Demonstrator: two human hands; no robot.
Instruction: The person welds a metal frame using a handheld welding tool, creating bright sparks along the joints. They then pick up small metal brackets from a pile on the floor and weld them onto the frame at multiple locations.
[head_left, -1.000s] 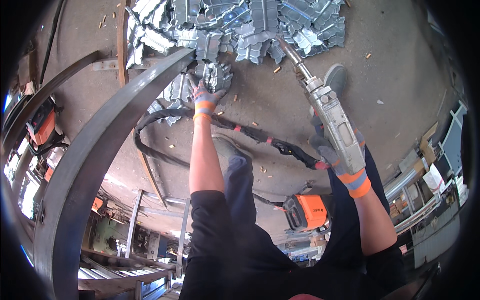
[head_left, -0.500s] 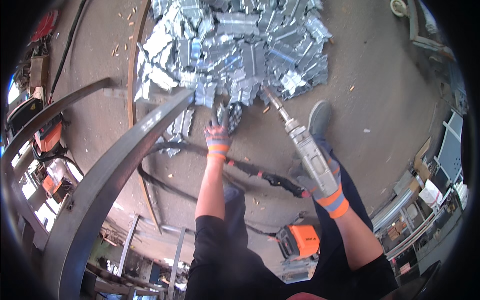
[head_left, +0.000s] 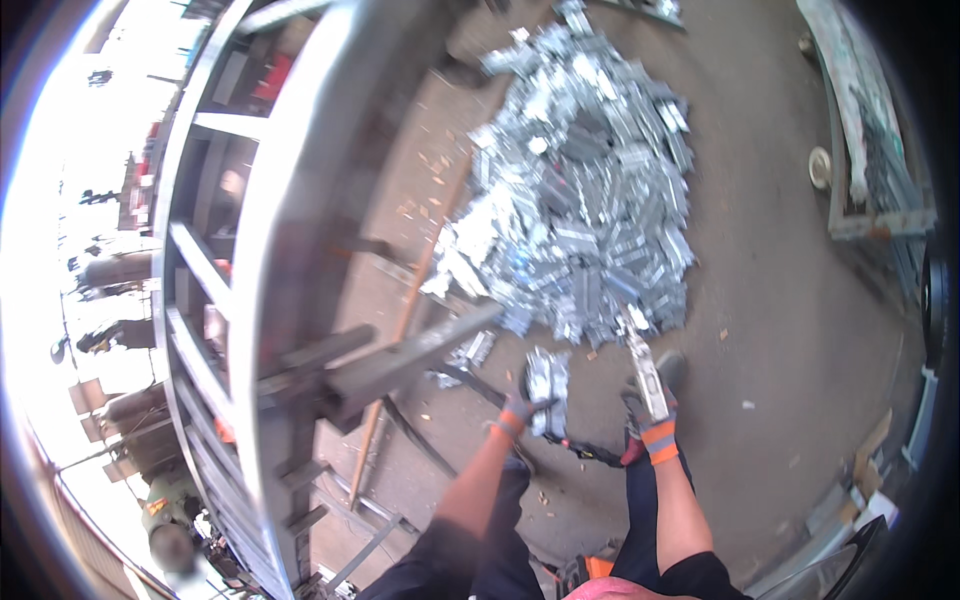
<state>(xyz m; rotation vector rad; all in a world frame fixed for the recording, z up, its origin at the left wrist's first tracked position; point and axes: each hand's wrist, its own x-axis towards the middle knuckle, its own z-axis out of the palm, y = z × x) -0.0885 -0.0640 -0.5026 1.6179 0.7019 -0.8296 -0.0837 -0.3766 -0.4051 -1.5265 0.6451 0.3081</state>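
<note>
One gloved left hand (head_left: 516, 411), head view, gripped a shiny metal piece (head_left: 547, 385), thumb over its face, just short of a big silver metal pile (head_left: 600, 215) on the floor (head_left: 760, 330). Right hand (head_left: 636, 410) was wrapped round a grey tool (head_left: 649, 380), tip toward the pile. Black cable (head_left: 588, 451) ran between the hands.

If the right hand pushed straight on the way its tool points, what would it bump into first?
Probably the pile of silvery metal pieces: the grey tool in the right hand points at its near edge, though depth is unclear.
</note>
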